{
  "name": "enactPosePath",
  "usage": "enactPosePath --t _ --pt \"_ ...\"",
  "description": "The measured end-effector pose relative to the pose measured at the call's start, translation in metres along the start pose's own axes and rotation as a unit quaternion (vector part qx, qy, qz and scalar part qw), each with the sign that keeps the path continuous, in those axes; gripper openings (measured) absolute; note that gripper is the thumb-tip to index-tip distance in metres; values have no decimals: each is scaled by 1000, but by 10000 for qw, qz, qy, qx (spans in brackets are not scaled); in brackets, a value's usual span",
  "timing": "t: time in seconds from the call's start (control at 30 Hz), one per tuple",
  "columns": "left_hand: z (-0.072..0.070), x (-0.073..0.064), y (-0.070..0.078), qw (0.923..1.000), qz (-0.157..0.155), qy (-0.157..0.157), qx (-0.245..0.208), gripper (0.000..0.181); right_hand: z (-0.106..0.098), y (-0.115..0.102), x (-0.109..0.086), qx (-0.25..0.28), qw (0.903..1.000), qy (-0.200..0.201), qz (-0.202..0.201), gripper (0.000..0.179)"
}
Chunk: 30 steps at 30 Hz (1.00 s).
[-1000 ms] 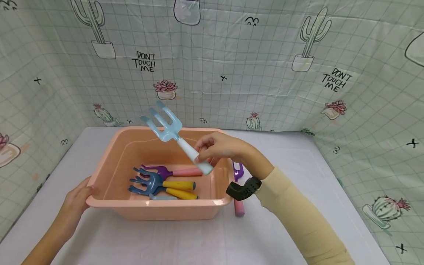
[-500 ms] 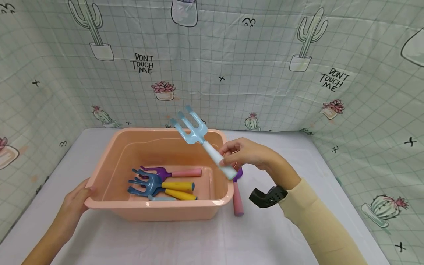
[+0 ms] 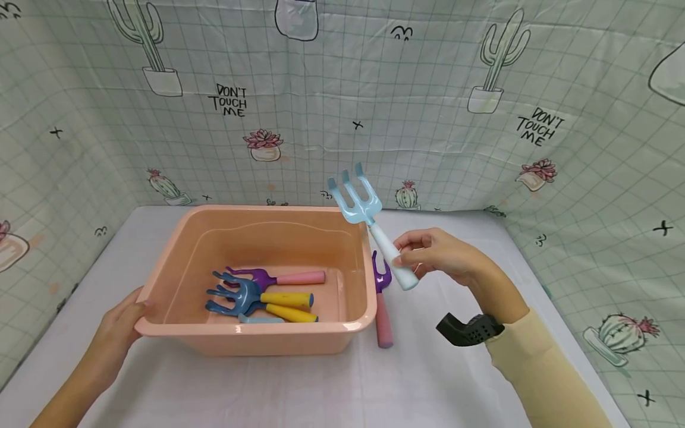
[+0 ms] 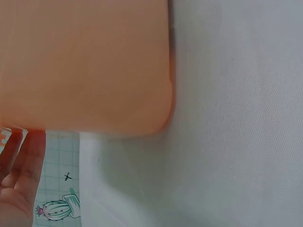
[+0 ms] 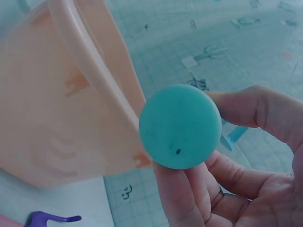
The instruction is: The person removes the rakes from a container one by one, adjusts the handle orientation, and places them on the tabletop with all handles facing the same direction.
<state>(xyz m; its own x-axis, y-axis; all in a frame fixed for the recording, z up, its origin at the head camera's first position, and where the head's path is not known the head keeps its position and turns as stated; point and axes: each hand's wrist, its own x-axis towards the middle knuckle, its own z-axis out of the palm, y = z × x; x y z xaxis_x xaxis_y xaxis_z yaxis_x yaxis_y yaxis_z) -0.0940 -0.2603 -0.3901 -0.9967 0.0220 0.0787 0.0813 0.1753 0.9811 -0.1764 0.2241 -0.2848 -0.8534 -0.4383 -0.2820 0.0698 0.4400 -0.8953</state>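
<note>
item, light blue fork (image 3: 380, 236): held aloft by the tub's right rim, tines pointing up and away from us.
item, right hand (image 3: 436, 252): thumb and fingers pinching the fork's white handle near its butt.
item, left hand (image 3: 120, 318): gripping the left rim of the tub (image 3: 257, 329), thumb over the edge.

hazards, in our judgement: so low a pinch leaves the fork's head unsupported, so a loosened thumb could let it swivel or drop. a swing leftward might catch the tines on the rim. a hard pull by our left hand could drag or tip the tub.

surroundings: a purple fork (image 3: 382, 315) with pink handle lies on the white table (image 3: 257, 392) just right of the tub, obstructing any straight lowering there. inside the tub we count a purple rake (image 3: 297, 278), a blue rake (image 3: 248, 294), a second yellow handle (image 3: 291, 313) and a pale blue piece (image 3: 262, 320), mostly hidden.
</note>
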Motion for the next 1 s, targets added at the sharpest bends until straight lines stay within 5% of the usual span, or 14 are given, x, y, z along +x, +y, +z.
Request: enactPosePath --t 0.37,1.0 --pt "-6 2 -3 9987 -47 -151 492 36 -3 31 -19 299 9978 583 111 40" --pt "-8 4 -4 9995 148 -189 184 37 13 97 -29 763 9900 1006 630 44"
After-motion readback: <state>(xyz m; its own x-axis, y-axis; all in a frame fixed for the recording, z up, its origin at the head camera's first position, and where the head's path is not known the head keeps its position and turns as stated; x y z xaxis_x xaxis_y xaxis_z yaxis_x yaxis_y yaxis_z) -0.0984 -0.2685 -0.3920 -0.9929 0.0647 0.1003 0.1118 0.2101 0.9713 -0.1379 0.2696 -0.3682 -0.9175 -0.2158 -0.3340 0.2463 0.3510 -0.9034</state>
